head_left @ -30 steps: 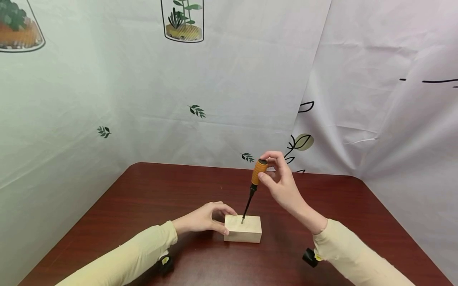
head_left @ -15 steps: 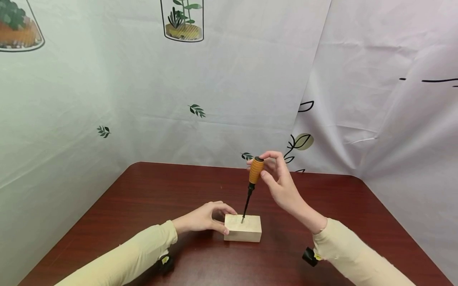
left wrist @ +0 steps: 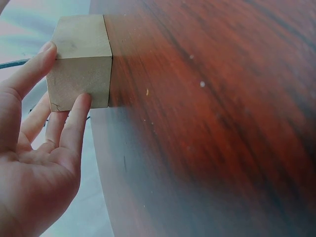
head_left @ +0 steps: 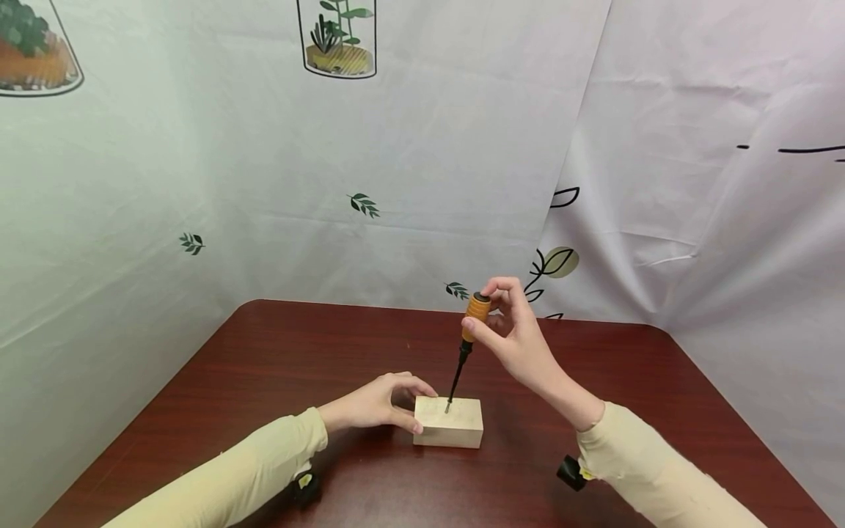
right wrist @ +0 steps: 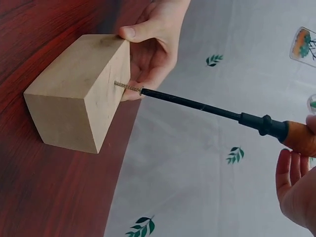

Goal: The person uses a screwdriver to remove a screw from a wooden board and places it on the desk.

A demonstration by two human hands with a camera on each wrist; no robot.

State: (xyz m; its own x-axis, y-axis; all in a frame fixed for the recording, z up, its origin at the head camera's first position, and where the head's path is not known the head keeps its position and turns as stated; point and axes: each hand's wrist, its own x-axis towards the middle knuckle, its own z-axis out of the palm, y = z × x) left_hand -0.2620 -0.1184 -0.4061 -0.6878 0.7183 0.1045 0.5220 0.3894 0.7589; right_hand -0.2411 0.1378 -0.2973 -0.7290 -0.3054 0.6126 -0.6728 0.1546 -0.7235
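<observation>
Through the head camera I judge the fastening to be in its early part: the wooden block (head_left: 449,434) sits on the table in front of the person, and in the right wrist view a screw (right wrist: 127,87) stands in its top face with a good length of thread exposed. How deep its point is buried I can't see; what's left, as I read it, is to sink that bare thread. The screwdriver (head_left: 466,336) leans toward the right, its tip meeting the screw's head. I see the right hand (head_left: 524,345) clamped on the orange handle, thumb against its side and a fingertip at the dark end cap. The left hand (head_left: 376,402) grips the block's left end, thumb at the near side and fingers behind. Beneath is a dark red-brown table (head_left: 310,341) with rounded far corners; my left wrist view picks out a few pale specks (left wrist: 202,84) on it. Behind it and along the sides hangs pale cloth (head_left: 429,139), creased at the right, printed with leaf sprigs and planted jars.
</observation>
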